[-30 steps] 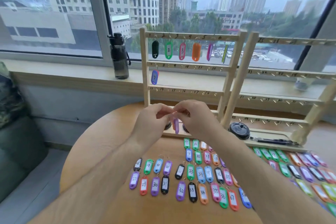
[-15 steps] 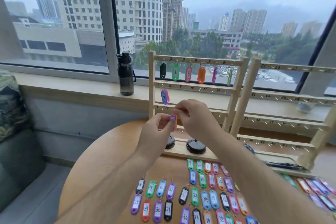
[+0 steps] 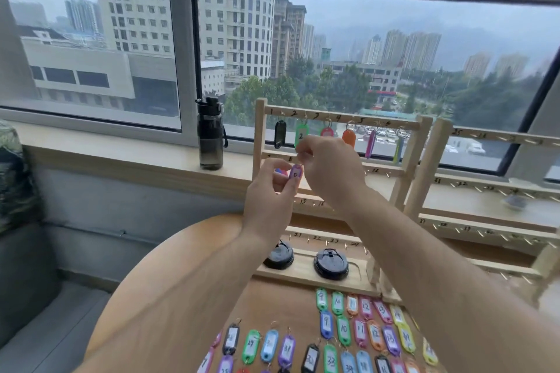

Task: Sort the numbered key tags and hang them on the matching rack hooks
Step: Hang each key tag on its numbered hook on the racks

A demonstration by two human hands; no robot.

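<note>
Holding a purple key tag (image 3: pixel 295 174) up in front of the left rack (image 3: pixel 260 142), the person is working with both hands raised over the far edge of the round table (image 3: pixel 169 297). The left hand (image 3: pixel 266 200) is pinching the tag's lower body between thumb and curled fingers. The tag is standing upright with its label facing the camera, and its number is too blurred to read. The right hand (image 3: pixel 331 169) is pinching at the tag's top end with thumb and forefinger pressed together and the other fingers curled. The ring itself is too small to make out.

The tag is sitting level with the rack's second rail, just beside a blue tag (image 3: pixel 280 172) that is mostly hiding behind the left fingers. Six tags are hanging in a row from the top rail: a black tag (image 3: pixel 280 134), a green tag (image 3: pixel 301 135) marked 2, a pink tag (image 3: pixel 327 132), an orange tag (image 3: pixel 349 138), a violet tag (image 3: pixel 370 142) and a yellow-green tag (image 3: pixel 398 148).

The rack is standing at the table's far edge, with two black lids (image 3: pixel 331 263) lying on its base. A second rack (image 3: pixel 427 166) is standing just beside it on the right. Rows of loose key tags (image 3: pixel 344 330) are lying flat toward the table's near right edge. A dark water bottle (image 3: pixel 210 133) is standing on the windowsill (image 3: pixel 121 148), left of the rack.
</note>
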